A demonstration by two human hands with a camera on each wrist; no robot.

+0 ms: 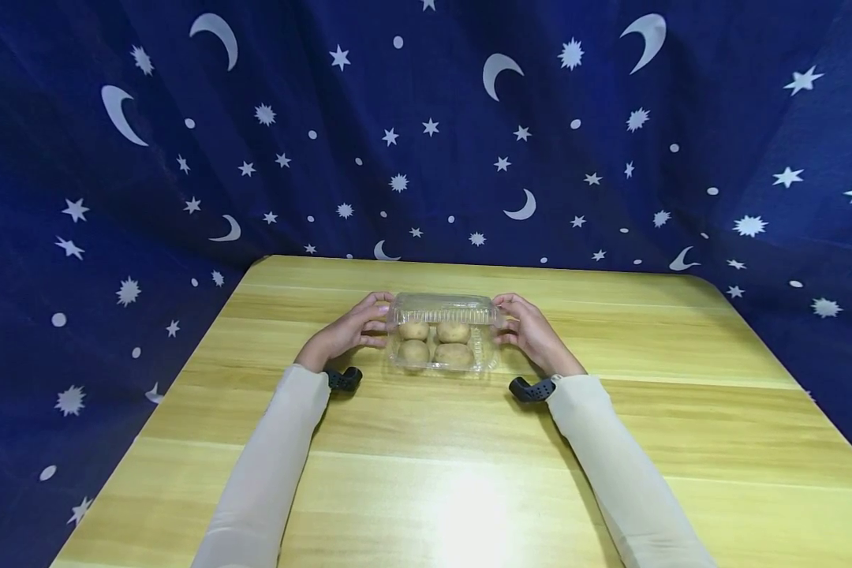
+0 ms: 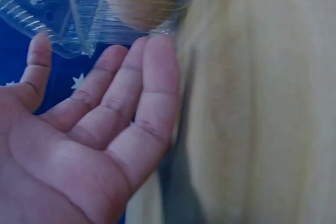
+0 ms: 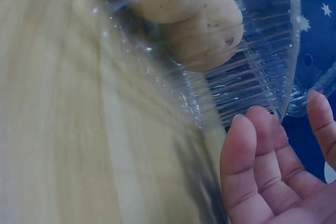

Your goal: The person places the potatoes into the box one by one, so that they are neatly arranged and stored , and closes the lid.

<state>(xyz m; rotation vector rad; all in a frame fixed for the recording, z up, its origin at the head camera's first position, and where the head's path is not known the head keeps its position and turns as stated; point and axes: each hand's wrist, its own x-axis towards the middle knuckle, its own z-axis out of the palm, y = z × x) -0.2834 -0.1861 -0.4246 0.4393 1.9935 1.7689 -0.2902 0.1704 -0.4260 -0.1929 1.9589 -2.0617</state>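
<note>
A clear plastic clamshell box (image 1: 484, 347) sits on the table with several potatoes (image 1: 454, 355) inside it. Its ribbed lid (image 1: 443, 303) stands raised at the far side. At the box's left side is my left hand (image 1: 348, 330); in the left wrist view its nearly straight fingers (image 2: 160, 82) reach the ribbed wall, thumb set apart near the lid. On the opposite side, my right hand (image 1: 532, 331) has its fingertips (image 3: 239, 145) at the wall, gently bent, with the thumb by the lid. Whether each fingertip presses the plastic is hard to tell.
The wooden table (image 1: 397, 457) extends around the box on every side, with a bright glare near its front. Behind it hangs a dark blue curtain (image 1: 440, 213) with moons and stars. Black straps (image 1: 344, 380) show at both wrists.
</note>
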